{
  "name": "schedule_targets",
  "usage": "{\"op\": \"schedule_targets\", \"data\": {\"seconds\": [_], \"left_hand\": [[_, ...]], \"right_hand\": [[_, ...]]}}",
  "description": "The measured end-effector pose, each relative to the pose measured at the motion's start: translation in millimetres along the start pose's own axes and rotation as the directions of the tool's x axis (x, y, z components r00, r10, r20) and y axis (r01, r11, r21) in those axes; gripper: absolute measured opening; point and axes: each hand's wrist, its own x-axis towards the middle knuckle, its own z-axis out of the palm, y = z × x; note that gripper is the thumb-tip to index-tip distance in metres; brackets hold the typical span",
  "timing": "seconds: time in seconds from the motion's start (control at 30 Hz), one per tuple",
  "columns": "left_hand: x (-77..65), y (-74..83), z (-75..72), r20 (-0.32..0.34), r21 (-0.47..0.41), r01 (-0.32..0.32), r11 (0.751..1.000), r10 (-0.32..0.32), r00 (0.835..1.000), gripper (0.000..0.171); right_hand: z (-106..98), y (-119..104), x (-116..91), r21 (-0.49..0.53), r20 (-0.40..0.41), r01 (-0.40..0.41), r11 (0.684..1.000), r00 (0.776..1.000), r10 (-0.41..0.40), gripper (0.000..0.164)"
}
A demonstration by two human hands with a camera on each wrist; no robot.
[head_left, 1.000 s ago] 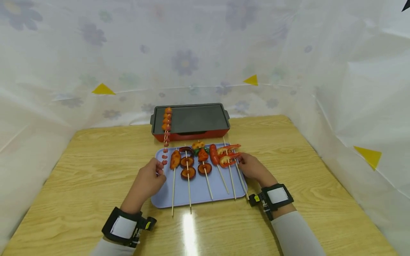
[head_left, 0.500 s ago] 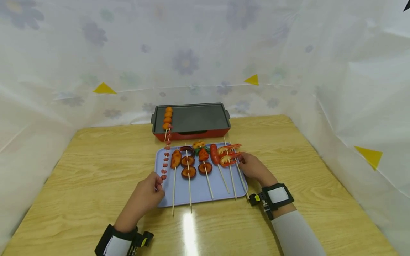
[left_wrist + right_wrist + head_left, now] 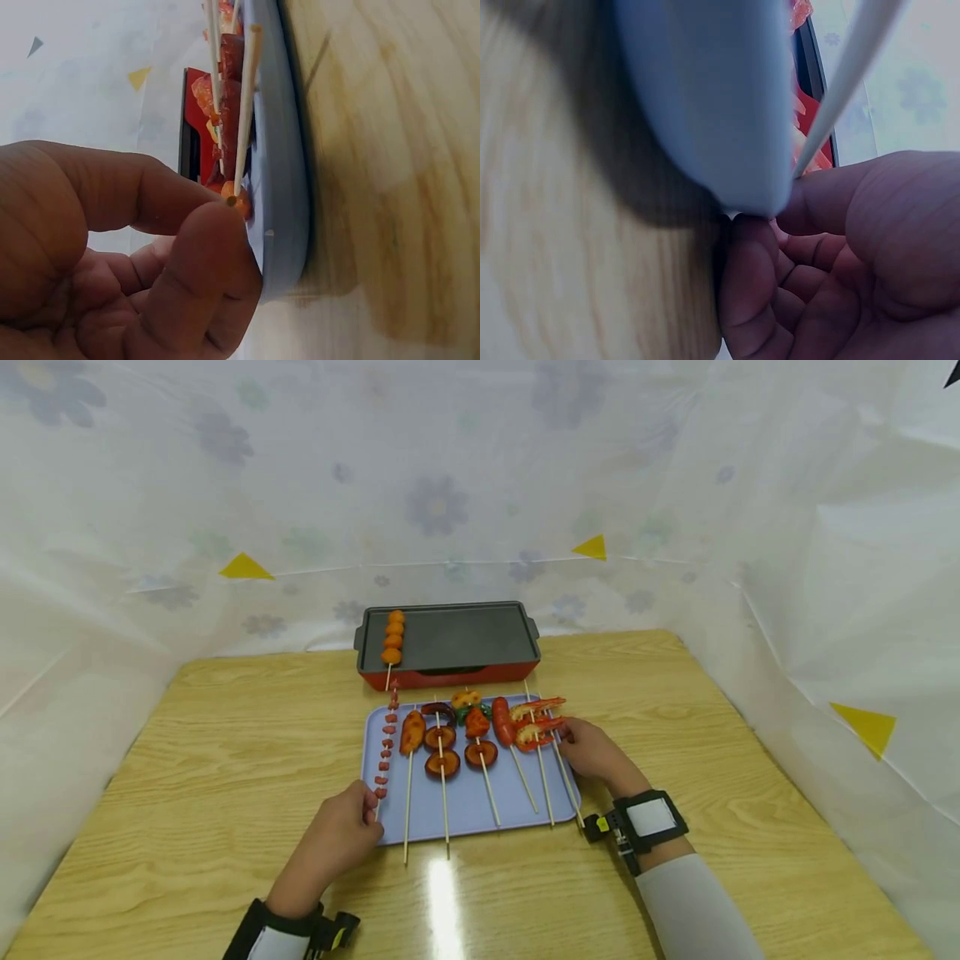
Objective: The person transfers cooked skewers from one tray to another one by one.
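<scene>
Between thumb and finger my left hand (image 3: 341, 831) pinches the stick end of a skewer of small red meat pieces (image 3: 386, 742). The skewer lies over the left side of the blue tray (image 3: 465, 802), its tip near the grill's front. In the left wrist view the stick's end (image 3: 232, 201) shows at the pinch. My right hand (image 3: 592, 750) grips the tray's right edge, thumb above and fingers under the rim (image 3: 761, 202). Beside it lie shrimp skewers (image 3: 534, 733). Other skewers on the tray carry a sausage (image 3: 502, 723), mushroom slices (image 3: 441, 765) and a brown-orange piece (image 3: 412, 732).
Behind the tray stands a red grill with a dark flat plate (image 3: 465, 639). One skewer of orange balls (image 3: 393, 642) lies on the plate's left side, its stick over the front edge. The wooden table (image 3: 225, 760) ends at patterned white sheeting (image 3: 435, 485).
My left hand has drawn the red meat skewer toward me and slightly left, away from the orange-ball skewer and down over the tray. My right hand stays at the tray's edge.
</scene>
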Motion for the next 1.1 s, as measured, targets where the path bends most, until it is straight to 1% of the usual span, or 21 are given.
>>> {"op": "schedule_targets", "data": {"seconds": [0.3, 0.43, 0.57, 0.63, 0.73, 0.87, 1.0, 1.1], "left_hand": [[-0.6, 1.3, 2.3, 0.013, 0.015, 0.033, 0.999, -0.033, 0.999, 0.017], [-0.4, 0.4, 3.2, -0.004, 0.040, 0.028, 0.999, -0.028, 1.000, 0.016], [-0.5, -0.7, 3.8, -0.019, 0.058, 0.037, 0.998, -0.036, 0.999, 0.020], [-0.4, -1.6, 3.7, -0.035, 0.066, 0.043, 0.997, -0.041, 0.999, 0.024], [0.6, -2.6, 2.7, -0.078, 0.067, 0.039, 0.997, -0.034, 0.996, 0.025], [2.9, -1.7, -0.7, -0.128, 0.047, 0.047, 0.998, -0.040, 0.991, 0.030], [4.0, 0.4, -3.6, -0.140, 0.021, 0.070, 0.997, -0.066, 0.988, 0.039], [3.6, 1.1, -4.5, -0.146, 0.017, 0.057, 0.998, -0.053, 0.988, 0.047]], "right_hand": [[0.1, 3.9, 1.5, 0.002, 0.000, 0.003, 1.000, 1.000, -0.003, 0.005], [0.2, 3.0, 1.2, -0.006, -0.003, 0.003, 1.000, 1.000, -0.003, 0.004], [0.0, 0.8, 0.9, -0.007, 0.001, -0.009, 1.000, 1.000, 0.009, 0.004], [0.1, -0.3, 0.4, 0.002, 0.004, -0.007, 1.000, 1.000, 0.007, 0.003], [0.2, -0.8, 0.1, 0.019, 0.008, -0.006, 1.000, 1.000, 0.006, 0.003], [0.3, -0.2, 0.1, 0.027, 0.010, -0.009, 1.000, 1.000, 0.009, 0.004], [0.7, 0.7, 0.2, 0.024, 0.006, -0.006, 1.000, 1.000, 0.006, 0.004], [0.9, 1.0, 0.4, 0.022, 0.005, -0.006, 1.000, 1.000, 0.006, 0.004]]}}
